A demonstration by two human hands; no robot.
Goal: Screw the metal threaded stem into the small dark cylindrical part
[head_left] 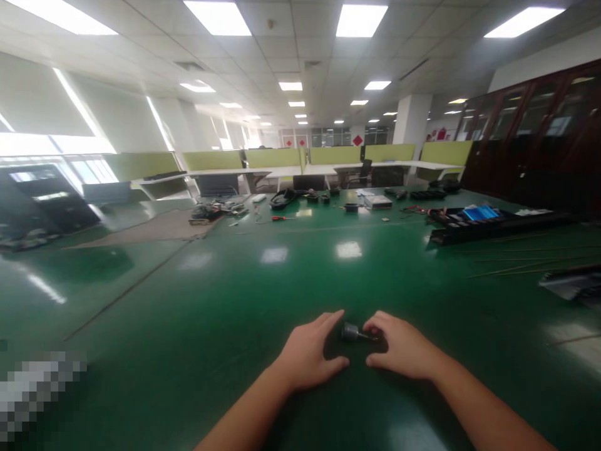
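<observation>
A small dark metal cylinder with a thin shaft [350,332] lies on the green tabletop [225,300], its shaft pointing right. To its left is my left hand [310,352], open, with thumb and fingers spread apart around the cylinder end. My right hand [404,347] curves around the shaft end from the right, fingers bent and thumb held apart from them. A gap shows between the right thumb and fingers, and I see no grip on the piece. The exact kind of the piece is too small to make out.
Farther back lie a red-handled screwdriver [278,218], a pile of parts [211,211] and a white box [377,202]. A black tray with a blue item [481,213] is at the right, with thin rods [521,266] nearer me. A pixelated patch covers the lower left.
</observation>
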